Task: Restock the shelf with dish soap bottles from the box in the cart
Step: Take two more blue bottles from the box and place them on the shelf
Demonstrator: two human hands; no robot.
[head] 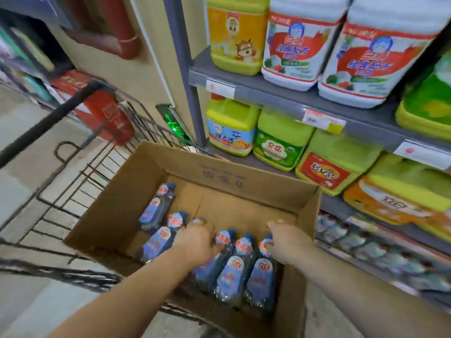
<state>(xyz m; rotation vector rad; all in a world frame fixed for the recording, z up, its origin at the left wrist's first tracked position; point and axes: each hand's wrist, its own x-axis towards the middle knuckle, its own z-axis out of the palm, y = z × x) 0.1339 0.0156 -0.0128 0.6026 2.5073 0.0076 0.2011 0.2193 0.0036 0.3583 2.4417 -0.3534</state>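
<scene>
A single wide-angle camera sits on the person's head, looking forward and steeply down into the open cardboard box (117, 203) in the wire cart (48, 120). It is near enough that the left grip (197, 237) and right grip (285, 242) reach in from the lower edge on bare forearms. It faces a little right of the cart, so the shelf (268, 97) of detergent jugs (292, 50) rises close along the right side, bowed by the lens, with the floor (17, 181) at the left.
</scene>
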